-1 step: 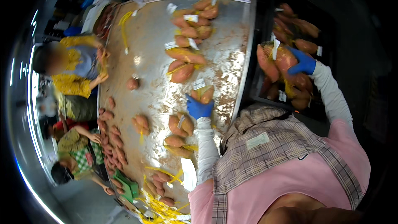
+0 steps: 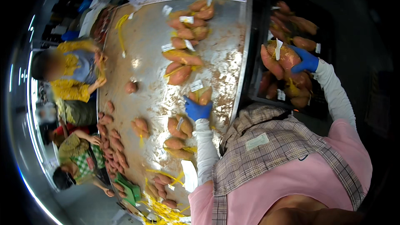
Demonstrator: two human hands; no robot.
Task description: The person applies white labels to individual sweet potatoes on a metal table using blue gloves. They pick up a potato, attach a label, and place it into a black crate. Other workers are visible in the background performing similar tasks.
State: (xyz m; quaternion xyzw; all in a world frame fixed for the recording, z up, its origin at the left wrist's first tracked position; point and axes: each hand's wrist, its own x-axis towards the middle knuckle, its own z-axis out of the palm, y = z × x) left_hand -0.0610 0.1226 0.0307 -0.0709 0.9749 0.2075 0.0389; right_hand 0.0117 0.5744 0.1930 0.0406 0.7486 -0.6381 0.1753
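Observation:
My blue-gloved right hand [image 2: 306, 60] is closed on a yellow mesh bag of sweet potatoes [image 2: 287, 58] with a white tag standing up from it. This bag is over a dark crate [image 2: 327, 83], where more netted sweet potatoes [image 2: 304, 25] lie. On the metal table, my blue-gloved left hand [image 2: 198, 109] has its fingers around the near end of a smaller netted bag of sweet potatoes [image 2: 204, 96]. A white label [image 2: 196, 85] sticks out at that bag's far end. The left fingertips are partly hidden.
A row of tagged sweet potato bags [image 2: 183, 56] runs along the metal table [image 2: 146, 29]. Loose sweet potatoes [image 2: 112, 146], a green scoop-like container [image 2: 130, 189] and yellow netting [image 2: 160, 210] lie at the left and near end. Across the table, people [image 2: 81, 68] handle sweet potatoes.
The view has shifted slightly, so the table appears further left. My right hand and its bag have moved a little to the right relative to the table. Both hands keep their hold.

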